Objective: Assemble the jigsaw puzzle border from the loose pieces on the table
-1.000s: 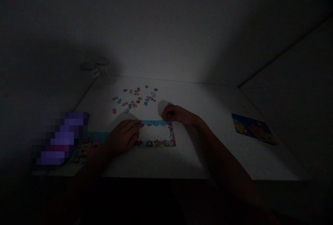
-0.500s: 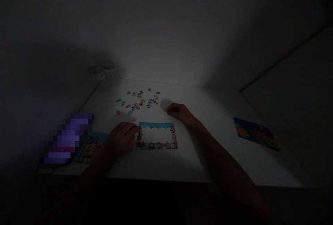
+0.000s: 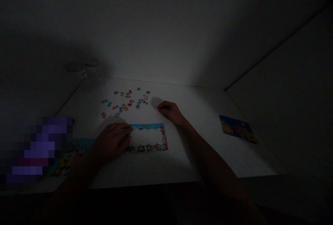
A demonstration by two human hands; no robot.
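A jigsaw puzzle border (image 3: 148, 147) lies on the table, its edge pieces joined round a bare middle. My left hand (image 3: 111, 140) rests at its left side, palm down, with fingers stretched out and fingertips on the upper left corner. Beyond the border, several loose jigsaw pieces (image 3: 125, 107) are scattered in many colours. To the right of these pieces is my right hand (image 3: 170, 111), just over the table, thumb and fingers pinched together. Whether a piece sits in that pinch is too dark to tell.
A picture sheet with a yellow cartoon figure (image 3: 67, 159) lies partly under my left forearm. Left of it is a blurred purple device (image 3: 41, 148). Another dark blue picture sheet (image 3: 238, 129) lies on the right. Clear round-topped containers (image 3: 91, 62) stand at the back left corner, by the wall.
The view has turned, so everything sits further left in the picture. Both hands keep nearly the same place relative to the puzzle border and the loose pieces.
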